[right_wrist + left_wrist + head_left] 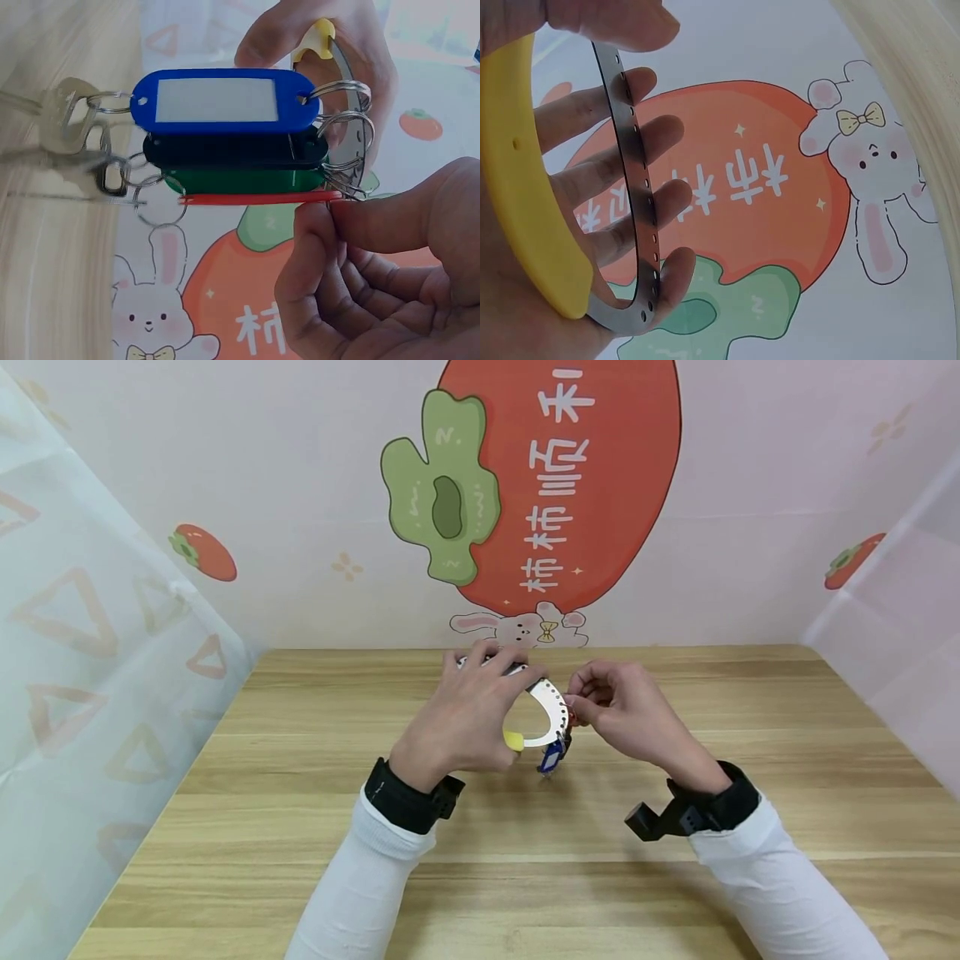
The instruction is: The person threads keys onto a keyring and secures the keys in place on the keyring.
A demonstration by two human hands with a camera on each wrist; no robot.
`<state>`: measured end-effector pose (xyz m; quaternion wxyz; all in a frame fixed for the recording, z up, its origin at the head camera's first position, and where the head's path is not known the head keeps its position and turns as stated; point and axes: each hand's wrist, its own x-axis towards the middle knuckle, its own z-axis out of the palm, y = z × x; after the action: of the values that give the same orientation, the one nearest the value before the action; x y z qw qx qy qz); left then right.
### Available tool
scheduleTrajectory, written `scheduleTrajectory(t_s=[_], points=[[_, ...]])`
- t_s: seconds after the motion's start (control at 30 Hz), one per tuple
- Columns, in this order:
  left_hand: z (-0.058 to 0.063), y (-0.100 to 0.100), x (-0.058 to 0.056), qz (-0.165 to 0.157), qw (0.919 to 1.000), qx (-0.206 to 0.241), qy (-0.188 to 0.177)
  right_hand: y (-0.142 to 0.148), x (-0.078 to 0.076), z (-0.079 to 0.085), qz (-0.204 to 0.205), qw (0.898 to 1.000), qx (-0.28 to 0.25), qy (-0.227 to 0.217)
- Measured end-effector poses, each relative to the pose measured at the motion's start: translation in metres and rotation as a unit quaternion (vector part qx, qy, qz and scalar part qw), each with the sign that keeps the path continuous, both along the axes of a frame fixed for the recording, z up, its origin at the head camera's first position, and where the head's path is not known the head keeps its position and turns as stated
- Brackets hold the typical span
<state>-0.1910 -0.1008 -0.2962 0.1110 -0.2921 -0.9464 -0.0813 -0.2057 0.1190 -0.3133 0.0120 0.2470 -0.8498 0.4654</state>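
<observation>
A metal key holder [555, 706], curved and drilled with a row of small holes, has a yellow handle [525, 180]. My left hand [472, 714] grips it, with the handle across the palm and the fingers round the metal strip. Blue [217, 101], black [234, 154], green [247, 181] and red [259, 199] key tags hang from the strip by split rings. Keys [67, 120] dangle at their lower ends. My right hand [633, 714] pinches the red tag's ring end between thumb and forefinger, beside the strip; the exact contact is partly hidden.
Below both hands lies a wood-grain tabletop [525, 893]. A printed backdrop [300, 485] with a large persimmon and a rabbit stands behind it, and pale sheets [90, 652] hang at the sides.
</observation>
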Motion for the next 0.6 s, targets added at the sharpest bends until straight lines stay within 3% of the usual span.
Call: scheduleTrajectory(t_s=[0.33, 0.6], points=[[0.001, -0.002, -0.002, -0.013, 0.9996, 0.026, -0.009, 0.001, 0.000, -0.001, -0.005, 0.999, -0.011, 0.049], [0.001, -0.004, -0.002, -0.022, 0.9988, 0.041, -0.013, 0.012, -0.012, -0.002, 0.047, 0.995, -0.057, -0.064]])
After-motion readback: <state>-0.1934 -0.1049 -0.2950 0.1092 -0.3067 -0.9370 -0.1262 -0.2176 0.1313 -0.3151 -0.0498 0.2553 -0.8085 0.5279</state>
